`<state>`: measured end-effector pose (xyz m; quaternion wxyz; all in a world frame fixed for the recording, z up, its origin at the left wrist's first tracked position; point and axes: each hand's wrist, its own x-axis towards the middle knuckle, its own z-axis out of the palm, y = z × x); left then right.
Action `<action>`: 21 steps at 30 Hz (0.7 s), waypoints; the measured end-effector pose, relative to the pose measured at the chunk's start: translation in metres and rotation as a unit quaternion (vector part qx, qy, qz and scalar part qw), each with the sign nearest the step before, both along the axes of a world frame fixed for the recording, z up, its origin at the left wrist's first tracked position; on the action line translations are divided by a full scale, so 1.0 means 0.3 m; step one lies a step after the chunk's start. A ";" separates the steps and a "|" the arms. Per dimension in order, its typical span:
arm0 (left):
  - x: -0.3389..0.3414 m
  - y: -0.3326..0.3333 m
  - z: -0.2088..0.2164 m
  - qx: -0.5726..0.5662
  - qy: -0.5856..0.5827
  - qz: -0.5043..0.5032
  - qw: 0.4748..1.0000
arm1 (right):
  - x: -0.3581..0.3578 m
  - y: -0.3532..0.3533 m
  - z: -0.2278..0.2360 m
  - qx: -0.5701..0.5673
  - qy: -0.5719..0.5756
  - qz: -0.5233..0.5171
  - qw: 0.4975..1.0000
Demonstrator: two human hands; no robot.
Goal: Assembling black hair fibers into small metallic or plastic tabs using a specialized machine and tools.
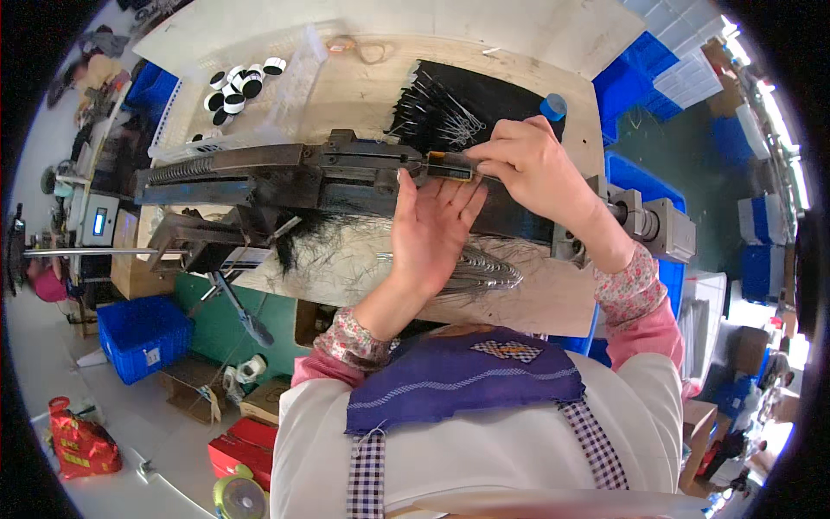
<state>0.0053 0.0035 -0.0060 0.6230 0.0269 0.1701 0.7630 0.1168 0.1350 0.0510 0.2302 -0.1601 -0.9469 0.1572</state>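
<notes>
My right hand (532, 164) comes in from the right and pinches a small yellowish metal piece (450, 166) at the right end of the long dark machine bar (285, 169). Thumb and forefinger are closed narrow on it. My left hand (430, 229) stands just near of it, palm flat and fingers spread, fingertips (405, 182) touching the bar's edge right beside the piece (holding nothing, only bracing).

The piece lies far of my left palm and to the left of my right knuckles, so the right hand is the one on it. Its long axis runs left to right, in line with the bar, and its free end points left toward the bar's dark head.

Beyond it, on the far side of the wooden bench (363, 82), a fan of thin wire pins (441, 112) lies on a black sheet (484, 99), with a blue cap (553, 106) at its right corner. Nearer me, a bundle of bare wires (475, 270) lies under my left wrist, also running left to right.
</notes>
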 end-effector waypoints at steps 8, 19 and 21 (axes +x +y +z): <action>-0.019 0.005 -0.019 0.036 -0.003 -0.028 0.999 | -0.023 -0.059 -0.005 0.052 0.015 0.026 0.998; -0.027 -0.008 0.019 0.015 0.017 -0.003 1.000 | -0.033 0.006 -0.005 -0.035 -0.027 0.006 0.999; -0.025 -0.012 0.022 0.014 0.013 0.002 1.000 | -0.026 -0.006 0.010 -0.033 -0.038 0.005 0.999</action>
